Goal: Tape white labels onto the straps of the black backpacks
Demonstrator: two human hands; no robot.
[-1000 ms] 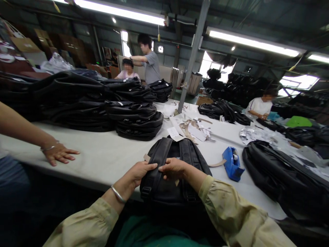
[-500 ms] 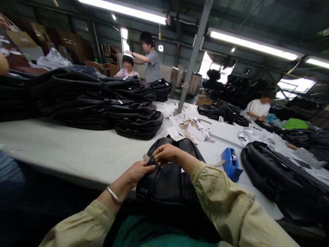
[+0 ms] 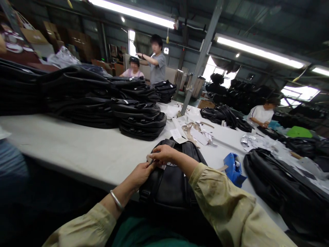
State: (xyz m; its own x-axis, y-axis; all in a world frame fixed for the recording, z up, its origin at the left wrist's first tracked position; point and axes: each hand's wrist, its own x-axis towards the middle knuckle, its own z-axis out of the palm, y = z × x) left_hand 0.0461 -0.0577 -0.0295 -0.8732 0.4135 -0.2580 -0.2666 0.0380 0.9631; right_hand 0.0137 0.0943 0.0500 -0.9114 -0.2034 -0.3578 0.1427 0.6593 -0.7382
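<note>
A black backpack [image 3: 171,183] lies on the table right in front of me, its shoulder straps facing up. At its upper left side my left hand [image 3: 140,175] is closed, thumb and fingers pinching a black strap. My right hand [image 3: 164,153] reaches across the bag, and its fingers are bent together on the same strap, close to the left thumb. A short piece of tan tape [image 3: 148,158] sticks out beside the right fingertips. The fingers partly hide the strap and the exact grip. A white paper tag [image 3: 177,134] lies at the bag's top.
Stacked black bags [image 3: 141,118] stand at the back left. A blue tape dispenser [image 3: 234,169] with a tan tape end is to the right, beside another black bag [image 3: 280,185]. Paper scraps [image 3: 197,132] lie beyond the backpack, near a metal post [image 3: 197,65]. Several co-workers are farther off.
My right hand has shifted slightly left and closer to the left thumb at the strap. The view has turned a little, so the surroundings appear farther right.
</note>
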